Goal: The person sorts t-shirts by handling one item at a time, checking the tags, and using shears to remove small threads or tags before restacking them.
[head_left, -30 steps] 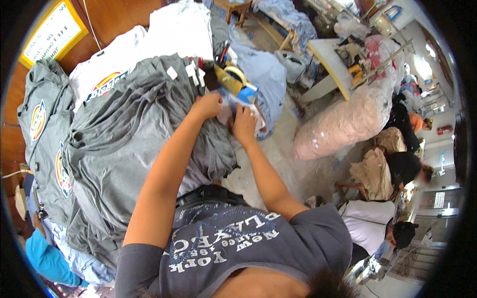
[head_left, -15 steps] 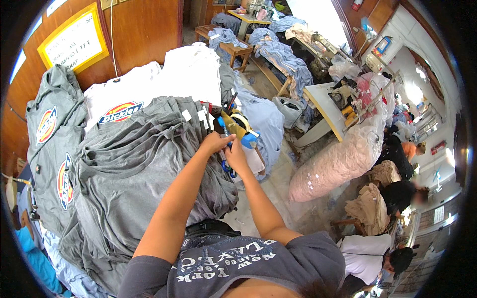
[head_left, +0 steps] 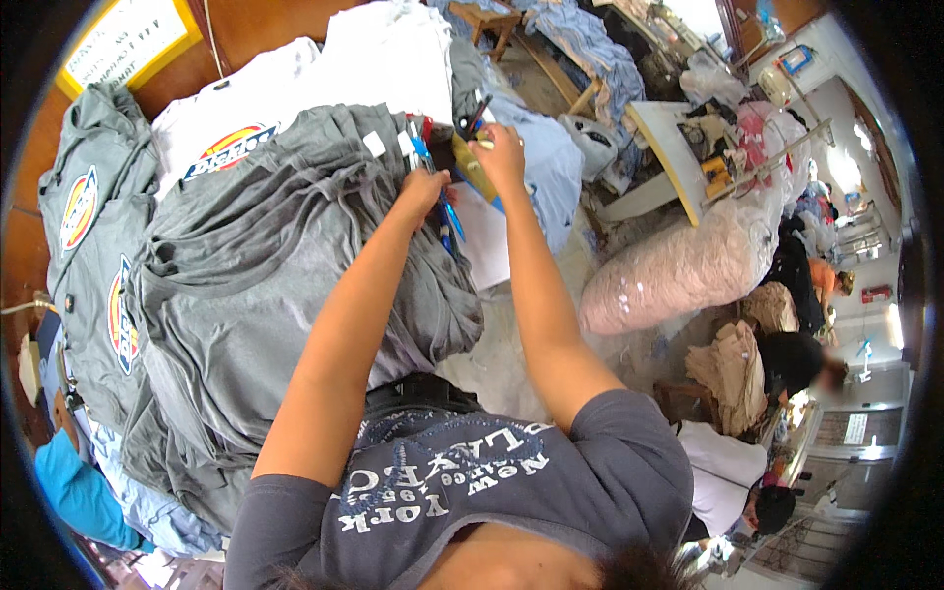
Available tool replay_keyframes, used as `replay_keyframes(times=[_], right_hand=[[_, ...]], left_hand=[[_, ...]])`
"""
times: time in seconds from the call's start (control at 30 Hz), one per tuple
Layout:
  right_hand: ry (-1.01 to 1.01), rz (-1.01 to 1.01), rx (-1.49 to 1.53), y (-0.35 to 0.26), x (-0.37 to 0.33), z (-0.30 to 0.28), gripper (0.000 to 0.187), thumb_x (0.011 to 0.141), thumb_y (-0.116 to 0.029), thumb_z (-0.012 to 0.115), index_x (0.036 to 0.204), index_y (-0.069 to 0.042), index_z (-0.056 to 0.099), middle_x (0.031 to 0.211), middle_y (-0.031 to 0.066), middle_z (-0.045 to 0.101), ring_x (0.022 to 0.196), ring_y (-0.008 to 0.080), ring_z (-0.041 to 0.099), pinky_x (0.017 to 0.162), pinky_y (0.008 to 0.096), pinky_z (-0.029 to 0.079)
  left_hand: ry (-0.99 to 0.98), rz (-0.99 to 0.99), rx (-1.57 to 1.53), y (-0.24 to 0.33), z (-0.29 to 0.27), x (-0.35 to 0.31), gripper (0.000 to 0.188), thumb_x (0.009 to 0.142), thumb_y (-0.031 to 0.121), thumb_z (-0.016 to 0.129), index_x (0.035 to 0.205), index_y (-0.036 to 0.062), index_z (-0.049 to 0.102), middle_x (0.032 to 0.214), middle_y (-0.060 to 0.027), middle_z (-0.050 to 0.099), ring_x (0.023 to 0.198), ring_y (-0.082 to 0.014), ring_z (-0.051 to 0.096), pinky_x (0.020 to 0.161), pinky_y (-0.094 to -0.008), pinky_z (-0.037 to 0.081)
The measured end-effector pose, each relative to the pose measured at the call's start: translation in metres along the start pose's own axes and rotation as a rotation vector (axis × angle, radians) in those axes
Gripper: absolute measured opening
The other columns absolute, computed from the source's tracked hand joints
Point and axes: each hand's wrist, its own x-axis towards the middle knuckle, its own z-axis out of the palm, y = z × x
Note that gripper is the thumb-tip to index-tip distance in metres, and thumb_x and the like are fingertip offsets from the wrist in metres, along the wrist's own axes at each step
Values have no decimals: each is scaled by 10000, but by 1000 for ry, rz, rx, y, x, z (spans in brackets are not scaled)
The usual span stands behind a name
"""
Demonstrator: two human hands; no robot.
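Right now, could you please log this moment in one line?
left hand: holding blue slender item; right hand: at yellowish item, grip unclear; nearby: grey shirts, white sheet

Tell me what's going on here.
A person is working beside a heap of grey shirts. The left hand holds a slim blue thing, too small to identify. The right hand is by a yellowish thing; contact is unclear. A white sheet shows between the forearms.
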Motion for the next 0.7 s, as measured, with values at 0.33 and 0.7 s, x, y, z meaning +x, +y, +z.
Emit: replay_keyframes(times=[0.33, 0.7], right_hand=[[129, -40, 106, -21, 24, -16, 209, 733, -222, 622, 849, -60, 560, 784, 86, 582, 724, 267, 541, 660, 356, 433], [17, 710, 1832, 2, -67, -53, 193, 828, -231, 552, 916, -66, 503, 616, -25, 397, 506, 86, 384, 428, 231, 311]], left_hand=[[60, 93, 29, 0, 1, 1, 168, 754, 159, 570, 774, -5, 545, 584, -91, 534, 488, -210, 540, 467, -319, 440], [130, 143, -152, 6, -3, -4, 126, 739, 117, 573, 727, -7, 550, 522, -57, 485, 425, -175, 468, 425, -295, 370]])
